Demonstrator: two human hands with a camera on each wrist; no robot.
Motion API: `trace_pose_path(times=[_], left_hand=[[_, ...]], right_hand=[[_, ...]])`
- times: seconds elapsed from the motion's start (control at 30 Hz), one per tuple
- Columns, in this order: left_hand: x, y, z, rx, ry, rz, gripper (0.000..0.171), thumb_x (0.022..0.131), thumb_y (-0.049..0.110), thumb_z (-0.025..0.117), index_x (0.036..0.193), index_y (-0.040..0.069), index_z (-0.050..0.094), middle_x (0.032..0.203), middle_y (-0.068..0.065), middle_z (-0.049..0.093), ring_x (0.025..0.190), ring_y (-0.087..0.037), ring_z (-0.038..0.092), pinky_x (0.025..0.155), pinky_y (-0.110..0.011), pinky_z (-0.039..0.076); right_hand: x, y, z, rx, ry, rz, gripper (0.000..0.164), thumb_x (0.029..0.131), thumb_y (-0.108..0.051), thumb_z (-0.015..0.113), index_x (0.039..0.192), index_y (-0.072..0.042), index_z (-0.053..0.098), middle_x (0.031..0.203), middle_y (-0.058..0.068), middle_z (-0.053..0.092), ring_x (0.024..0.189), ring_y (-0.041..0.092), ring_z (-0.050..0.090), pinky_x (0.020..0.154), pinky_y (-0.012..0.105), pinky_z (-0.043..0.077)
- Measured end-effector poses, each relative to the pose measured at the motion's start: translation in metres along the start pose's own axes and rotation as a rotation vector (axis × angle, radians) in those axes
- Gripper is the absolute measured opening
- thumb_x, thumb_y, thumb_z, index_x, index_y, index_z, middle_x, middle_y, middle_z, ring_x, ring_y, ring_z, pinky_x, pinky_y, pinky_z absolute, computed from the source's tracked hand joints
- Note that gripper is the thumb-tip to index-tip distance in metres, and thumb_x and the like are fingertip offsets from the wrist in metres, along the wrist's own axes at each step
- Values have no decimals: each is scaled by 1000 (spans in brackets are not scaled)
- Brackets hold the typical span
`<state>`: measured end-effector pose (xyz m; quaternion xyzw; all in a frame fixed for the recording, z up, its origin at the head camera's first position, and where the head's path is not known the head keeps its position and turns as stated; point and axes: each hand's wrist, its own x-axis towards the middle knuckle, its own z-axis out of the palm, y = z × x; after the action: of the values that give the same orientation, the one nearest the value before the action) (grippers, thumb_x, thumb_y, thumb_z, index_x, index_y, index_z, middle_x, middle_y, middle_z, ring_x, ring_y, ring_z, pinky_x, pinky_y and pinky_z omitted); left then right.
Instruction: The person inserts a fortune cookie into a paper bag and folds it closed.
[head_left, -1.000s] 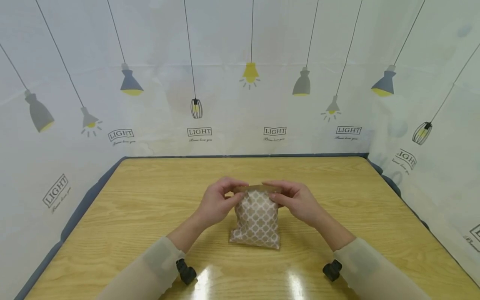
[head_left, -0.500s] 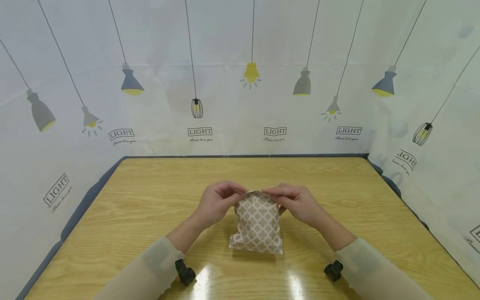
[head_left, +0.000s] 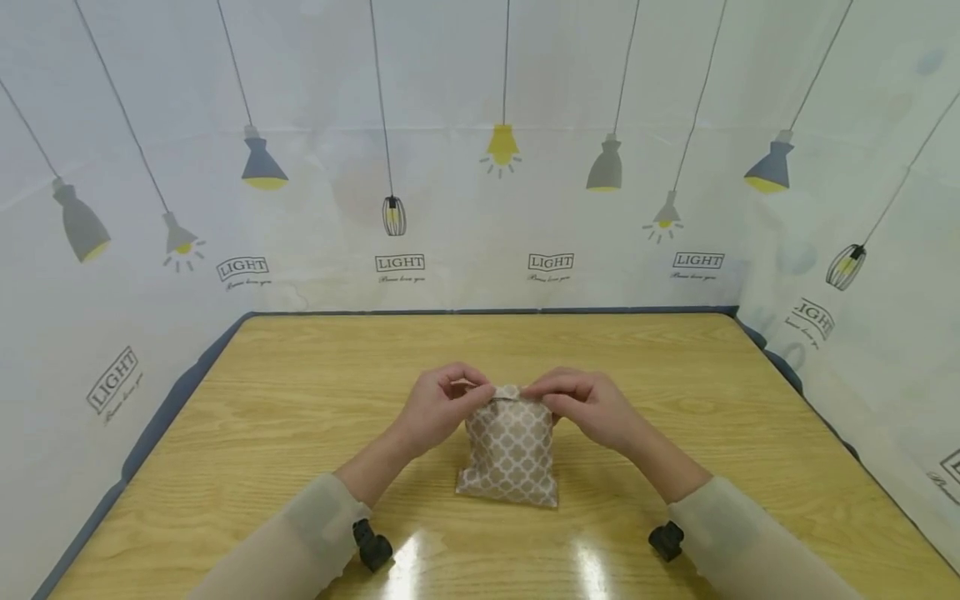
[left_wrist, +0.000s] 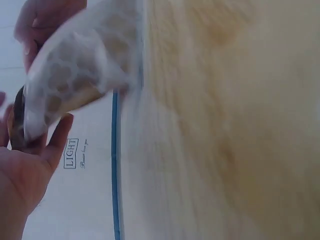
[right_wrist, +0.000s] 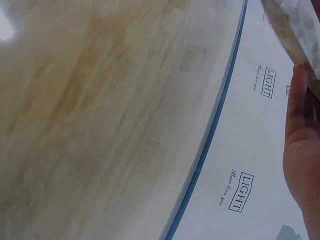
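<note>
A small brown paper bag (head_left: 512, 450) with a white lattice pattern stands upright over the table, its top edge folded toward me. My left hand (head_left: 442, 408) pinches the top left corner between thumb and fingers. At the top right corner, my right hand (head_left: 596, 408) pinches the fold the same way. In the left wrist view the bag (left_wrist: 80, 65) bulges in the middle, with the left hand (left_wrist: 25, 170) at its upper edge. The right wrist view catches only a corner of the bag (right_wrist: 295, 35) above the right hand (right_wrist: 305, 145). The bag's contents are hidden.
A wooden table (head_left: 300, 417) with a dark blue edge spreads around the hands. Behind it hangs a white backdrop (head_left: 450, 167) printed with lamps and lettering. A small black device (head_left: 371, 546) sits at the left cuff, and another black device (head_left: 666, 542) at the right.
The bag's plain brown top strip has been folded over toward me, so a patterned flap now shows at the top. Both hands stay at the corners, shifting only slightly.
</note>
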<state>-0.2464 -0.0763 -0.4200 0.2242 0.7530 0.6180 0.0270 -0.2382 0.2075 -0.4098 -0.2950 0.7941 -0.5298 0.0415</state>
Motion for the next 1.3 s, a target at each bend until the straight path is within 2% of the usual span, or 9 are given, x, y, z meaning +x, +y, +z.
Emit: trace_pose_path(times=[0.13, 0.23, 0.3, 0.43, 0.57, 0.67, 0.83, 1.2, 1.3], left_hand=[[5, 0, 5, 39, 1, -53, 24, 107, 25, 74, 129, 14, 73, 113, -8, 76, 90, -14, 67, 71, -26, 55], [7, 0, 7, 49, 15, -41, 28, 105, 20, 75, 133, 15, 73, 111, -9, 77, 90, -16, 68, 69, -25, 54], [7, 1, 8, 47, 32, -19, 26, 104, 17, 76, 130, 14, 74, 109, -10, 77, 93, -15, 69, 70, -24, 55], [6, 3, 9, 44, 53, 21, 24, 104, 17, 77, 128, 14, 74, 109, -10, 77, 98, -13, 71, 73, -24, 56], [5, 3, 9, 40, 47, 15, 23, 106, 20, 76, 128, 15, 76, 110, -8, 78, 82, -14, 65, 66, -23, 53], [6, 3, 8, 52, 44, -11, 18, 106, 22, 76, 121, 16, 80, 109, -5, 79, 71, -13, 57, 60, -23, 50], [6, 2, 10, 64, 38, -13, 14, 106, 23, 75, 114, 14, 82, 107, -7, 78, 64, -13, 53, 55, -23, 47], [4, 9, 12, 94, 61, 6, 13, 106, 23, 75, 112, 14, 82, 108, -7, 79, 74, -13, 60, 63, -23, 51], [4, 8, 10, 59, 54, -11, 15, 106, 24, 76, 113, 12, 81, 112, -7, 78, 81, -13, 64, 68, -23, 55]], right_hand=[[1, -1, 3, -24, 1, 3, 26, 111, -9, 62, 128, -5, 80, 131, 18, 73, 100, 12, 71, 84, 40, 67], [2, -4, 6, -37, 28, 45, 28, 111, -15, 63, 134, -8, 77, 130, 16, 74, 100, 14, 72, 85, 42, 67], [5, -7, 9, -56, 62, 80, 31, 111, -21, 65, 138, -10, 74, 130, 13, 75, 98, 14, 71, 83, 38, 66], [12, -12, 17, -76, 115, 152, 32, 108, -32, 72, 135, -14, 75, 119, 10, 77, 81, 14, 64, 68, 28, 58], [16, -15, 22, -52, 138, 183, 25, 107, -27, 74, 125, -10, 78, 110, 12, 76, 71, 15, 58, 60, 28, 54], [16, -17, 24, -41, 162, 192, 24, 107, -26, 74, 124, -9, 78, 109, 11, 76, 72, 15, 58, 60, 28, 54], [18, -17, 27, -31, 192, 226, 23, 107, -28, 75, 121, -11, 79, 109, 9, 76, 74, 15, 57, 60, 25, 53], [15, -17, 24, -43, 233, 189, 19, 106, -24, 76, 117, -11, 81, 112, 10, 79, 81, 15, 59, 67, 25, 54], [14, -16, 22, -53, 249, 174, 15, 105, -22, 77, 113, -10, 82, 111, 10, 79, 84, 16, 61, 70, 25, 54]])
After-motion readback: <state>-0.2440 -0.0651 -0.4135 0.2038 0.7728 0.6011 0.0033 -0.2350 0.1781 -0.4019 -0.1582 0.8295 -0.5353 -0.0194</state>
